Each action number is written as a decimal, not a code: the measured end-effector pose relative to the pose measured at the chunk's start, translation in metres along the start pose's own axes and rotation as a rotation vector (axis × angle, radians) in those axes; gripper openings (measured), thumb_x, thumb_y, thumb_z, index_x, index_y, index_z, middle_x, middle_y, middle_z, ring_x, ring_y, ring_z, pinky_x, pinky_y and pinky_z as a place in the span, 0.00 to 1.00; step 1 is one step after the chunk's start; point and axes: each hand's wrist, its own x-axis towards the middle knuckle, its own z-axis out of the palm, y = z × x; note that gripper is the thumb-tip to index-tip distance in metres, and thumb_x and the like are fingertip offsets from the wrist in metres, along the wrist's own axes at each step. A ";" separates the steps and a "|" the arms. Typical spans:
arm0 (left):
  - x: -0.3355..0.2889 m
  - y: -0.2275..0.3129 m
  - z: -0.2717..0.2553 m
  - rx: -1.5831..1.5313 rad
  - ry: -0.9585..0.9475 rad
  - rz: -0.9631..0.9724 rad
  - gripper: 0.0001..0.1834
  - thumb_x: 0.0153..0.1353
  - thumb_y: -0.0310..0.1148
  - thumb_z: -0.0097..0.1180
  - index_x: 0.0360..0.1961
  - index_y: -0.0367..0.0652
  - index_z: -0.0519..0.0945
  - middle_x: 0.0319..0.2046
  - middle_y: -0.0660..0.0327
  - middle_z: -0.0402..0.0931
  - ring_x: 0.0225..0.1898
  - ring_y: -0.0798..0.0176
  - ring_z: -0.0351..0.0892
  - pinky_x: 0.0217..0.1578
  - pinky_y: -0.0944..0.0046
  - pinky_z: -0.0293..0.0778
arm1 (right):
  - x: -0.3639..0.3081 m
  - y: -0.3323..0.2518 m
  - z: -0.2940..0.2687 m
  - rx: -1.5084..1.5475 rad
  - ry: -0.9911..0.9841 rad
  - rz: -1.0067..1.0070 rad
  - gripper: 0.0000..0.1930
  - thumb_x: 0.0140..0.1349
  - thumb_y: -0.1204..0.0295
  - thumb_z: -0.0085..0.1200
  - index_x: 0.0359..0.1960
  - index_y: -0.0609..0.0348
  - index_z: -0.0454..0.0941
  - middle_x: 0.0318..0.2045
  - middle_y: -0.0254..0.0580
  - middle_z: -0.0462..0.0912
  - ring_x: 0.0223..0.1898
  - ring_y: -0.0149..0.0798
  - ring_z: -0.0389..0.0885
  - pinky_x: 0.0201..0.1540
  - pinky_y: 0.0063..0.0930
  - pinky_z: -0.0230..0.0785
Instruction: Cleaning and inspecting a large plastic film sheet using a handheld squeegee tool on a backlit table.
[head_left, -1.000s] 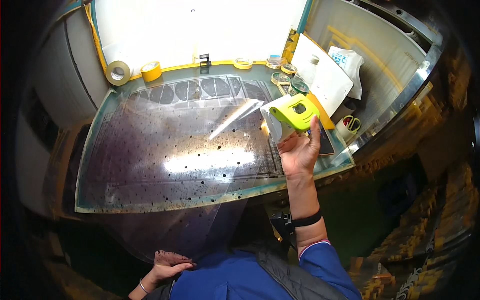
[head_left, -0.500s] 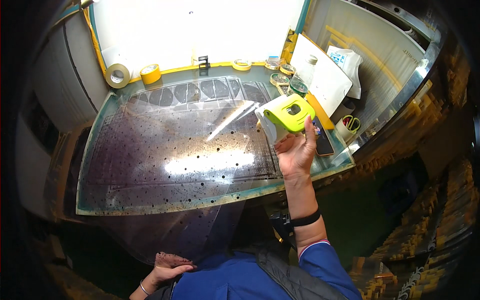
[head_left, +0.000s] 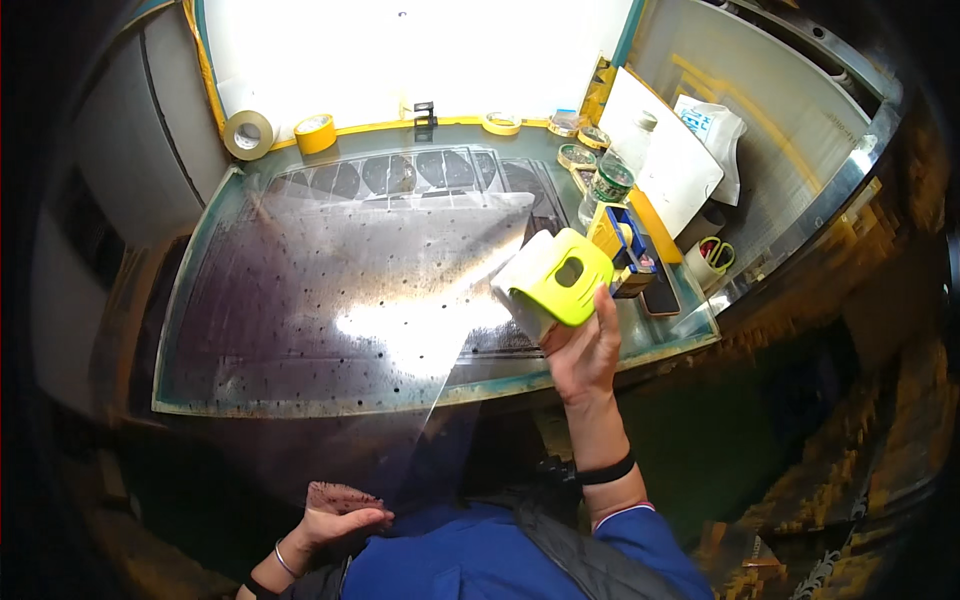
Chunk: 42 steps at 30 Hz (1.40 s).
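Note:
My right hand grips a lime-green and white hole punch, raised over the right part of the glass-topped table. Its thumb lies along the green handle; the other fingers are partly hidden behind the punch. Low at the left, close to my body, my left hand pinches the near edge of a large transparent film marked with dark dots. Thumb on top, its fingers show through the film. The sheet spreads over the table and hangs past the near edge. Farther back lie sheets with dark rounded shapes.
Tape rolls stand along the back edge. At the right are a tape dispenser, stacked green tape rolls, a clear bottle, a phone and a cup with green-handled scissors. A bright white panel rises behind.
My right hand has brought the hole punch nearer and slightly left, uncovering the tape dispenser. My left hand has risen a little with the film edge, and the film has shifted. The view has moved slightly.

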 end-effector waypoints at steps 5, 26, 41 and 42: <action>0.008 0.007 0.006 -0.016 0.035 -0.102 0.06 0.50 0.17 0.55 0.30 0.24 0.75 0.27 0.43 0.77 0.31 0.53 0.79 0.32 0.58 0.79 | -0.013 0.013 -0.007 0.017 0.017 0.087 0.26 0.58 0.57 0.47 0.54 0.57 0.59 0.49 0.41 0.70 0.49 0.39 0.72 0.46 0.35 0.70; 0.014 0.002 0.008 0.080 -0.014 -0.054 0.08 0.52 0.19 0.54 0.33 0.24 0.74 0.29 0.44 0.77 0.32 0.55 0.79 0.32 0.62 0.79 | -0.013 0.022 0.000 -0.010 0.072 0.057 0.27 0.57 0.55 0.47 0.54 0.58 0.58 0.48 0.41 0.70 0.48 0.36 0.72 0.45 0.33 0.70; 0.015 0.003 0.010 0.052 -0.043 -0.071 0.08 0.52 0.19 0.54 0.34 0.24 0.73 0.30 0.43 0.76 0.33 0.53 0.79 0.31 0.61 0.79 | -0.009 0.026 -0.023 -0.140 0.164 0.053 0.22 0.58 0.60 0.45 0.52 0.56 0.61 0.46 0.38 0.73 0.43 0.33 0.75 0.40 0.29 0.71; 0.014 0.003 0.010 0.048 -0.038 -0.074 0.08 0.52 0.19 0.54 0.34 0.24 0.73 0.30 0.43 0.76 0.33 0.53 0.79 0.31 0.61 0.79 | -0.007 0.025 -0.020 -0.110 0.117 0.077 0.23 0.58 0.60 0.46 0.52 0.56 0.61 0.46 0.37 0.73 0.43 0.33 0.75 0.40 0.28 0.71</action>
